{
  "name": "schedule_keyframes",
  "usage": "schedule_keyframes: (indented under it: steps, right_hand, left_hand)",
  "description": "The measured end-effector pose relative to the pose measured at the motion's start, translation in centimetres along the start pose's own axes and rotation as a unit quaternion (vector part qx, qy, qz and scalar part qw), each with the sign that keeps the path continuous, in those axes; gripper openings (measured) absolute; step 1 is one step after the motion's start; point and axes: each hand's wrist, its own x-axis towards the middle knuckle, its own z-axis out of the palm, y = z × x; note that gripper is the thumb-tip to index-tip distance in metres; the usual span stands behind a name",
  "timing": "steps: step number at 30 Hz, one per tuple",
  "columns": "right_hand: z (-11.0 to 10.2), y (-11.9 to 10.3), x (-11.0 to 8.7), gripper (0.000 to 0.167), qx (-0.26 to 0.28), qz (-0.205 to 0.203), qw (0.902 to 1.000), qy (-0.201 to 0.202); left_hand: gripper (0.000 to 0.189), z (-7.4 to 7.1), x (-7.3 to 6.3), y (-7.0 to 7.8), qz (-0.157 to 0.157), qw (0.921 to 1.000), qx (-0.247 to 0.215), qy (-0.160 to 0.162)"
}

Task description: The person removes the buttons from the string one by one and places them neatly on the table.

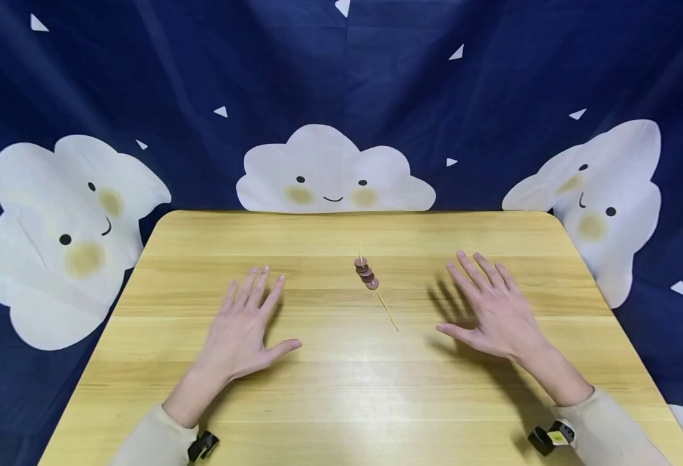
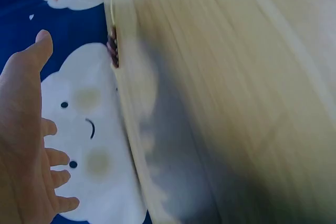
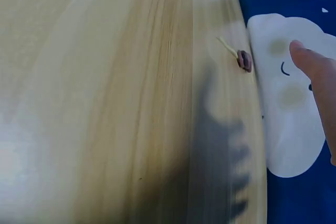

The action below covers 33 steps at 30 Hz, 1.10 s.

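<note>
A dark blue cloth backdrop [image 1: 400, 71] hangs behind the surface, scattered with small white triangles and printed with white clouds [image 1: 332, 175] that have dot eyes, smiles and yellowish cheeks; I count 3 large clouds, to the left, centre and right, and part of a 4th at the lower right. The surface [image 1: 330, 401] is pale, striped wood grain with rounded far corners and a bright patch of reflected light near its middle. Beyond the centre of it lies a thin, pale yellow stick [image 1: 387, 312], slanting from its far tip down toward the right, with what look like 5 reddish-brown discs [image 1: 367, 273] threaded close together on its farther part. It sits between the person's hands and touches neither. On the left I see the left hand [image 1: 245, 330], palm down, its fingers [image 1: 260, 285] straight and slightly parted, thumb out toward the middle, holding nothing. On the right is the right hand [image 1: 495, 314], its fingers spread wide, also holding nothing; its thumb is the part nearest the stick, pointing toward the lower end with a gap between. Both hands are raised above the surface, and their shadows fall on the wood; from my right wrist view, the shadow shows separate fingers. Beige sleeves [image 1: 615, 427] cover the forearms, and a small black device [image 1: 203, 446] shows at the left cuff, with another black device [image 1: 545, 439] bearing a yellow label at the right.
</note>
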Motion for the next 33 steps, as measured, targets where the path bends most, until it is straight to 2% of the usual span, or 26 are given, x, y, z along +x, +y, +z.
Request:
schedule_keyframes:
  steps: [18, 33]
  right_hand:
    - [2.6, -0.1, 5.2, 0.094, 0.002, -0.119, 0.9929, -0.006]
    - [5.0, -0.9, 9.0, 0.081, 0.030, -0.162, 0.9844, -0.061]
  left_hand:
    - [0.111, 2.6, 3.4, 3.9, 0.041, 0.9983, -0.027, -0.032]
    - [0.103, 4.3, 7.1, 6.3, 0.060, 0.9934, -0.047, -0.087]
